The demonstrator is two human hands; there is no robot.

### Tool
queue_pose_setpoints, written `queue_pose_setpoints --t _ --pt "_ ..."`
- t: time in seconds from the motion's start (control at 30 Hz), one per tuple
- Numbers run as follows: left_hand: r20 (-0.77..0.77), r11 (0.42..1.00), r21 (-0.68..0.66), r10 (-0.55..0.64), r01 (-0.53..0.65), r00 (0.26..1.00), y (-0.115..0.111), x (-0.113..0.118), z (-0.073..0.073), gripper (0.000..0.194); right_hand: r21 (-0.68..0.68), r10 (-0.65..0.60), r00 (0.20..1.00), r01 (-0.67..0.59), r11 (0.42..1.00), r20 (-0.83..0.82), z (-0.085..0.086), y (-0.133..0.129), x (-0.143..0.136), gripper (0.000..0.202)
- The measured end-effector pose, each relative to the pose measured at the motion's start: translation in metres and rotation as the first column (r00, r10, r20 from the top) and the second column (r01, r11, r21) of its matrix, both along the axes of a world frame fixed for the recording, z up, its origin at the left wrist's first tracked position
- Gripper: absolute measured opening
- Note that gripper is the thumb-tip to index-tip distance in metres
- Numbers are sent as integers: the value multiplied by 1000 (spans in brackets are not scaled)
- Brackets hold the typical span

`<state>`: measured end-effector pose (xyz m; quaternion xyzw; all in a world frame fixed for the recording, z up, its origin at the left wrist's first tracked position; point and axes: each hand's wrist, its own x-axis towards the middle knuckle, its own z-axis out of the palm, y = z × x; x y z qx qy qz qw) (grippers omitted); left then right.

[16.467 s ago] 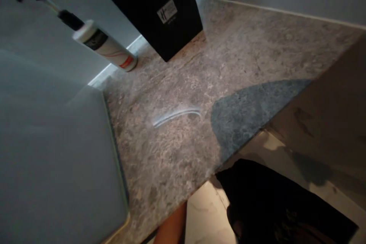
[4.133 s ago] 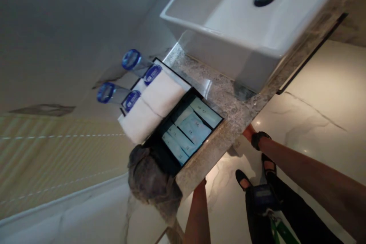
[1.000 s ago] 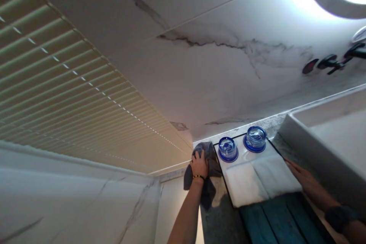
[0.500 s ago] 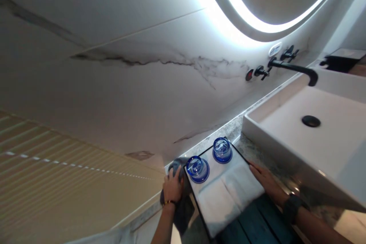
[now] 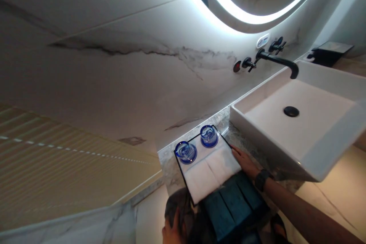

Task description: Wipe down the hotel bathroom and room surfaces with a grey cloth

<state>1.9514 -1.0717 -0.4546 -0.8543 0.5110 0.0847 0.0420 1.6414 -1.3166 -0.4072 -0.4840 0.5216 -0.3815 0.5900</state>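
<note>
A black-edged tray (image 5: 183, 176) rests on the stone counter, with two blue glasses, one (image 5: 186, 152) at its left corner and one (image 5: 209, 136) at its back corner. Folded white towels (image 5: 210, 171) lie on its front part. My right hand (image 5: 241, 156) touches the tray's right edge, its fingers partly hidden. At the bottom, my left hand (image 5: 172, 230) is closed on a dark grey cloth (image 5: 178, 202), below and left of the tray.
A white basin (image 5: 274, 148) stands to the right under a black wall tap (image 5: 278, 60). Teal folded fabric (image 5: 228, 209) is below the tray. A black box (image 5: 328, 54) sits beyond the basin; a lit mirror (image 5: 254, 19) hangs above.
My left hand has moved down with the grey cloth, off the counter beside the tray. My right hand stays at the tray's edge. The view has shifted, showing more floor.
</note>
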Motion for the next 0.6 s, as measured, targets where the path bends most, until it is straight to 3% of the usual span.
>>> queue_pose_setpoints --t 0.13,0.27,0.43,0.53,0.6 --pt "-66 993 3 114 -114 991 54 -53 10 46 23 64 998 -63 998 -28 4 0 -6 68" --pt "-45 950 82 306 -302 951 96 -112 22 47 -30 142 985 -146 989 -96 7 1 -16 66" --pt "-10 855 153 503 -495 864 109 -189 31 49 -203 129 942 -199 959 -310 3 39 -63 69" --pt "-77 829 157 552 -536 830 95 -238 34 51 -359 240 878 -400 843 -414 1 79 -100 57" --pt "-185 851 173 522 -495 833 83 -272 35 53 -412 398 782 -601 685 -480 0 103 -115 44"
